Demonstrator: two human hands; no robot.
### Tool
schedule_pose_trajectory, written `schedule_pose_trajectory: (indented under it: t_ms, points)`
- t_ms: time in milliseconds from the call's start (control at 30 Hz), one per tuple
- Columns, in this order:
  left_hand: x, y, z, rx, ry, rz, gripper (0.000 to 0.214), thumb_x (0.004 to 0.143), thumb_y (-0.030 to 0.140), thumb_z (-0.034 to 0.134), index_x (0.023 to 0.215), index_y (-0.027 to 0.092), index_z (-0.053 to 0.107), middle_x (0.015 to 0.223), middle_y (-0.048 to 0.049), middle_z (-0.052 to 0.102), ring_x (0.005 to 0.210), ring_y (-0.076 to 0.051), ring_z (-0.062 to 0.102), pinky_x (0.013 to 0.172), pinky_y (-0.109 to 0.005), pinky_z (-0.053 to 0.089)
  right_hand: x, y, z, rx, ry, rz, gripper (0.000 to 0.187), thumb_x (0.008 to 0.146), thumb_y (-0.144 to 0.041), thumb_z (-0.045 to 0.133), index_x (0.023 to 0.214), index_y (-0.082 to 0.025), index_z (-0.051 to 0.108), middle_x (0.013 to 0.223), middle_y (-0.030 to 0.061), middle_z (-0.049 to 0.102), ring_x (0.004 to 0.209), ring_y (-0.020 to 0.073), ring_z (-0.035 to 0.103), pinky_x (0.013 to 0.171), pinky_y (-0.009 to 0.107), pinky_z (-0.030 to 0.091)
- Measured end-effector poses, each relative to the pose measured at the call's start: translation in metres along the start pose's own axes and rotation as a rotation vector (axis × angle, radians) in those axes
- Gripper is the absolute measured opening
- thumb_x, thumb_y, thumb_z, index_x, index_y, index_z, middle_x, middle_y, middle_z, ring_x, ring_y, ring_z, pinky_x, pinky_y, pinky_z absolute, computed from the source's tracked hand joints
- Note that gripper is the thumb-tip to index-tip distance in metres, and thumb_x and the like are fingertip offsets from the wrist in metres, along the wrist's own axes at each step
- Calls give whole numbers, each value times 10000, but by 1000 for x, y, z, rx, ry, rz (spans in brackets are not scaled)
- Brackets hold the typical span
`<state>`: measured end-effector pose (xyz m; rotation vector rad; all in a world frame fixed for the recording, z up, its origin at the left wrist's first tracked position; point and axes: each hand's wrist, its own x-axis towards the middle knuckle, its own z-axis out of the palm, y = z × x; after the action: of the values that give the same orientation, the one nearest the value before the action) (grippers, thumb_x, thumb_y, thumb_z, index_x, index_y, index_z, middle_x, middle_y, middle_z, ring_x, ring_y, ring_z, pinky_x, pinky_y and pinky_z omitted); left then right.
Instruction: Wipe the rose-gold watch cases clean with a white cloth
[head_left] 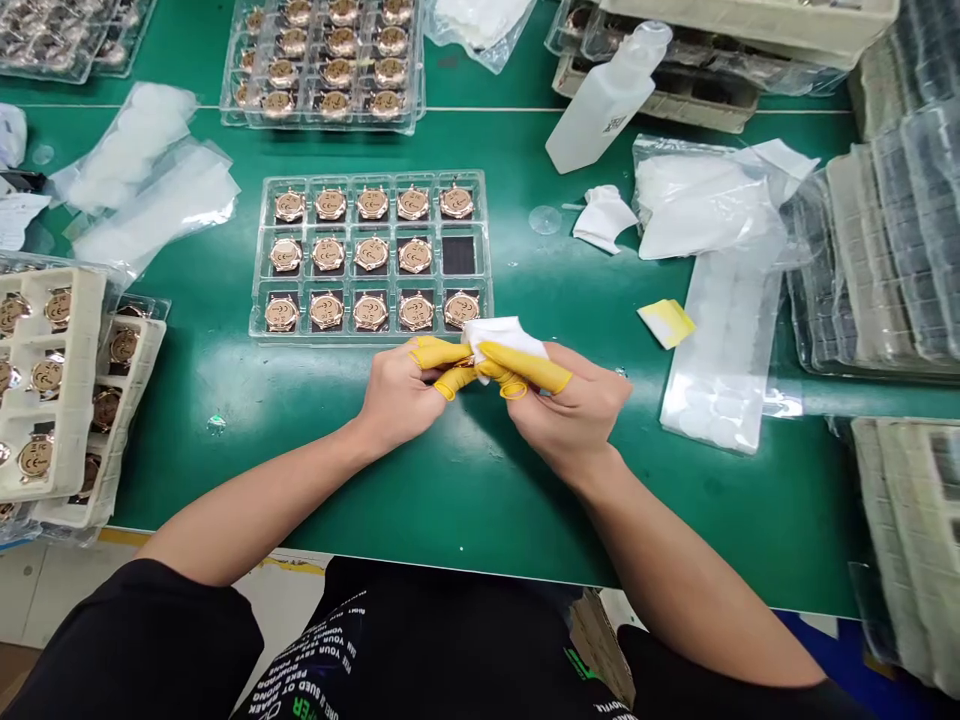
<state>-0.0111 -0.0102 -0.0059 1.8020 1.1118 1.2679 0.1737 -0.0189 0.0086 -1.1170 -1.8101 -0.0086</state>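
Both hands meet just in front of a clear plastic tray [257,270] of rose-gold watch heads, lying face down with their case backs up. One compartment, at the right end of the middle row, holds only a dark pad [458,256]. My left hand [405,392], with yellow finger cots, pinches a small rose-gold piece, apparently a watch head [466,362], mostly hidden by the fingers. My right hand [566,395], also in yellow cots, presses a folded white cloth [504,332] against it.
A white plastic bottle [604,100] stands at the back right, near a crumpled white wipe [602,218] and bagged white cloths [697,200]. A yellow-and-white pad [667,324] lies to the right. Stacked trays [97,380] flank the left; more empty trays [892,240] flank the right.
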Motion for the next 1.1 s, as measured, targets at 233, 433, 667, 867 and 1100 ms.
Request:
schedule_pose_trajectory:
  t_ms: [233,433,667,867,1100]
  points:
    - [-1,-2,-1,-3,-37,-12,95,846,168,765,926,198,807,854,-32,785,781,-139,717,722,-247,605,-4,0,-1,-134,-91,-98,235,817,-118,571,812,-219,784,578,6,608,505,117,514,472,259,362]
    - [-4,-1,3,-139,42,-97,171,870,262,770,1030,209,797,1000,-50,791,900,-159,742,792,-278,647,-5,6,-1,-216,-38,-55,285,780,-92,562,896,-233,781,589,-4,602,508,114,502,478,253,338]
    - [2,-1,-3,-39,47,64,120,861,175,772,975,207,792,940,-42,806,874,-155,738,803,-284,622,4,-1,-6,19,-214,227,86,761,-159,621,717,-197,684,629,4,562,532,98,446,496,247,304]
    - [1,-6,2,-289,-39,-109,102,870,243,775,962,202,757,1010,-56,785,951,-180,748,873,-337,626,18,-9,-16,1012,-614,1215,339,725,-517,735,744,-204,606,494,-54,425,374,84,304,340,237,206]
    - [10,0,5,-680,17,-452,431,688,475,916,896,184,675,930,-21,737,914,-176,742,892,-352,622,14,-2,-17,341,-110,431,117,831,-374,767,840,-257,759,681,12,669,622,156,581,594,324,487]
